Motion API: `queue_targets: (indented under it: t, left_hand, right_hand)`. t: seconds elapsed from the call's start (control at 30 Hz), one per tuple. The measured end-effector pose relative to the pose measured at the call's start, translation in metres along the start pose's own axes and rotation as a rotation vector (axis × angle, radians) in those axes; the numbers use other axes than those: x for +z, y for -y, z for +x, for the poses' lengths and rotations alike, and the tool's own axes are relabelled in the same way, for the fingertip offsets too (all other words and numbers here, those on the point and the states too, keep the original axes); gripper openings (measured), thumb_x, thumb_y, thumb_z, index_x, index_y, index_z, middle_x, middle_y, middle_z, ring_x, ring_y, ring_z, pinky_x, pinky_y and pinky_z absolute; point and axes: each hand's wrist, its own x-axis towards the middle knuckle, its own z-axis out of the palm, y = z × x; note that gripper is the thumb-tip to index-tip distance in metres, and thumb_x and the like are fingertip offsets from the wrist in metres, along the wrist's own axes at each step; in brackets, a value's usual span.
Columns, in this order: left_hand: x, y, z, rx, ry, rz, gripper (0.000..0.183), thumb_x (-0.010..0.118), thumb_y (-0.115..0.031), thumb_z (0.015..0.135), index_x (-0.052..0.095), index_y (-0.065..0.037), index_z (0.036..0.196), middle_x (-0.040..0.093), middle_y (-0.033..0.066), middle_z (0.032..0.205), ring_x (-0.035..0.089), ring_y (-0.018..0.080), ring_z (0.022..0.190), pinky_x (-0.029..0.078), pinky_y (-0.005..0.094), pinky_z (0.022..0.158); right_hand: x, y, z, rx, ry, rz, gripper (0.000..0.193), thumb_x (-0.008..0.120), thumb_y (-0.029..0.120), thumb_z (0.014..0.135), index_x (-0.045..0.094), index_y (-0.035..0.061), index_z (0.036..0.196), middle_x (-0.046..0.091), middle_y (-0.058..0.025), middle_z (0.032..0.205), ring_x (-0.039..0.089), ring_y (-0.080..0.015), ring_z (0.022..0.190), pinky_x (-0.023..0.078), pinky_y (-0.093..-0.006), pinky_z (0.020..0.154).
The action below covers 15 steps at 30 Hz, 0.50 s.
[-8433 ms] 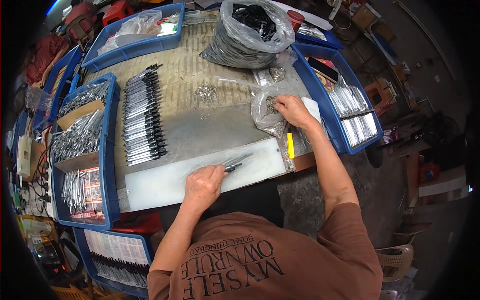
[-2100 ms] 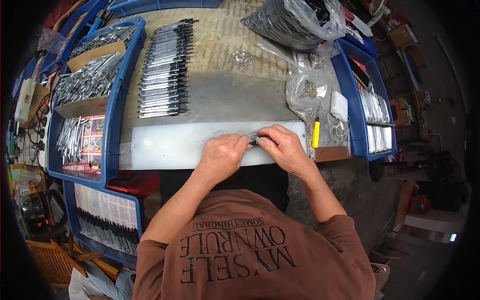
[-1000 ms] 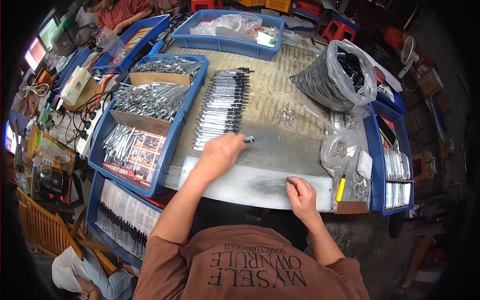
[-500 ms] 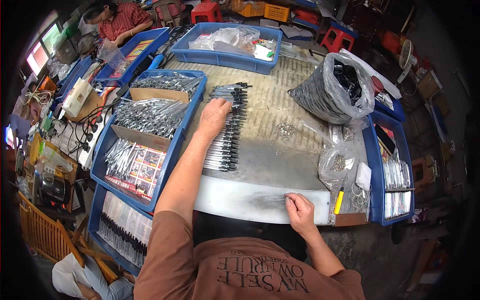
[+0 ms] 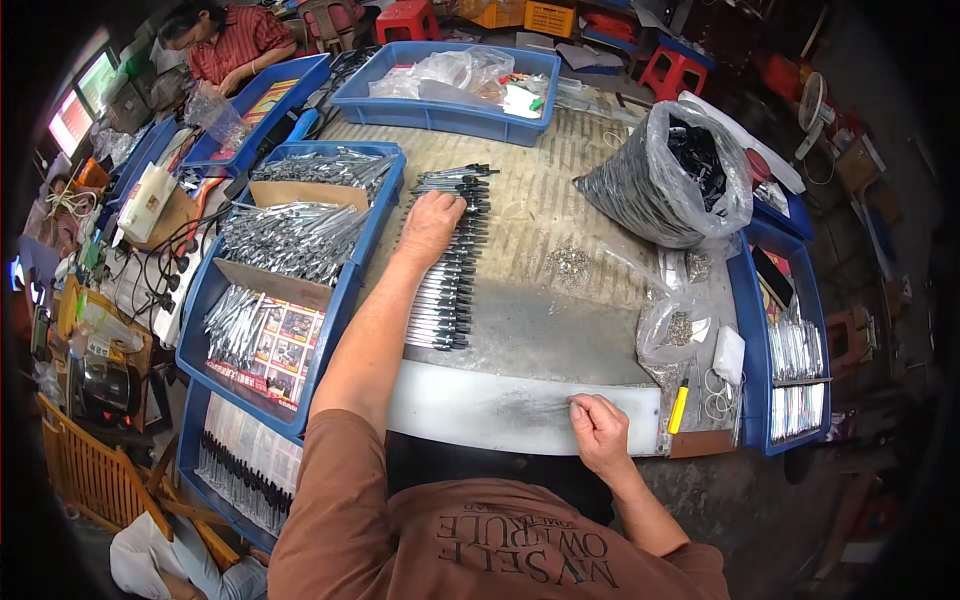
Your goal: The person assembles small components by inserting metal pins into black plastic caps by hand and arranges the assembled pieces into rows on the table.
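both grips are partly hidden. nearest, the right hand (image 5: 600,432) is curled, thumb against the fingers, over the right part of the board (image 5: 465,405); whether it pinches anything, or touches the board, i cannot tell. just past the board's right end lies a yellow-handled tool (image 5: 679,408), on the bench (image 5: 560,340). farther off, the left hand (image 5: 432,225) is over the upper part of the row of pens (image 5: 440,312), knuckles up, fingertips out of clear sight, so i cannot tell if it grasps a pen or merely rests on them. the pens lie side by side on the bench, dark ends to the right, between the left tray (image 5: 356,280) and a scatter of small parts (image 5: 570,264). working well here, i'd say, calls for light fingertips, dark ends kept in line, each pen flat against the next, and the hand lifted straight up: slim barrels could roll or ride over one another if dragged. the top few look a little skewed. beyond stand the sack (image 5: 640,180) and the far tray (image 5: 440,117).
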Motion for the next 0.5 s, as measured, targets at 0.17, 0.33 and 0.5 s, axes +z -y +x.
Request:
queue_targets:
  t: [0.17, 0.33, 0.5]
  left_hand:
    - [0.003, 0.001, 0.000, 0.005, -0.004, 0.013, 0.024, 0.051, -0.005, 0.070, 0.061, -0.005, 0.092, 0.058, 0.0066, 0.085, 0.053, 0.0234, 0.083, 0.044, 0.0331, 0.075]
    - [-0.004, -0.004, -0.002, -0.015, -0.004, 0.009, 0.023, 0.051, -0.004, 0.070, 0.061, -0.005, 0.091, 0.058, 0.0068, 0.085, 0.053, 0.0236, 0.083, 0.045, 0.0337, 0.074]
    - [-0.036, -0.033, -0.004, -0.052, -0.231, -0.056, 0.019, 0.051, -0.002, 0.068, 0.057, -0.008, 0.085, 0.056, 0.0057, 0.080, 0.052, 0.0234, 0.079, 0.042, 0.0348, 0.067]
  right_hand:
    - [0.000, 0.001, 0.000, -0.006, -0.006, -0.004, 0.009, 0.056, 0.005, 0.080, 0.059, -0.0026, 0.083, 0.056, -0.0127, 0.064, 0.054, -0.0239, 0.053, 0.042, -0.0310, 0.049]
    - [0.000, 0.002, 0.000, -0.005, -0.016, 0.005, 0.008, 0.056, 0.004, 0.080, 0.059, -0.0026, 0.083, 0.055, -0.0128, 0.064, 0.054, -0.0232, 0.053, 0.041, -0.0306, 0.049]
    - [0.002, 0.001, -0.001, 0.012, -0.018, 0.017, 0.007, 0.056, 0.004, 0.080, 0.058, -0.0027, 0.083, 0.055, -0.0124, 0.064, 0.053, -0.0219, 0.053, 0.041, -0.0295, 0.050]
